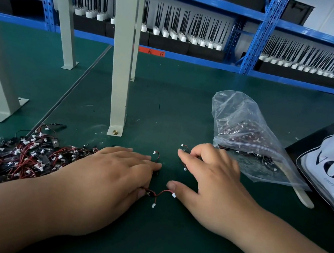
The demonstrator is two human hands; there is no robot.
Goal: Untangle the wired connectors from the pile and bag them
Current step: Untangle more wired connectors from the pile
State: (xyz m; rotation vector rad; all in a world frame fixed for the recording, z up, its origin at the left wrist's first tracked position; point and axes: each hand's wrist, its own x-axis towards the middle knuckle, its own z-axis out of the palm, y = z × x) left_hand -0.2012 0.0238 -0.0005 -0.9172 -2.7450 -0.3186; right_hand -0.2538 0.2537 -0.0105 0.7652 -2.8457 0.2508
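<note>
from my remote seat i read this as somewhere mid-job. the clear zip bag lies on the green mat with its mouth gaping towards me, and a fair load of red-and-black wired connectors already shows through the plastic. far to the left of the zip bag the tangled pile looks large, so i judge most of the sorting is yet to do.

my left hand lies flat on the mat left of the zip bag, beside the pile, fingers straight and pressed together. its thumb touches one freed connector whose white plugs trail towards the bag side. a second loose connector sits at that hand's fingertips.

my right hand rests just in front of the zip bag's mouth, thumb spread wide, fingers bent over a third connector. i cannot tell whether they truly grip it or only cover it.

so three pieces look separated but none of them is inside the zip bag yet.
</note>
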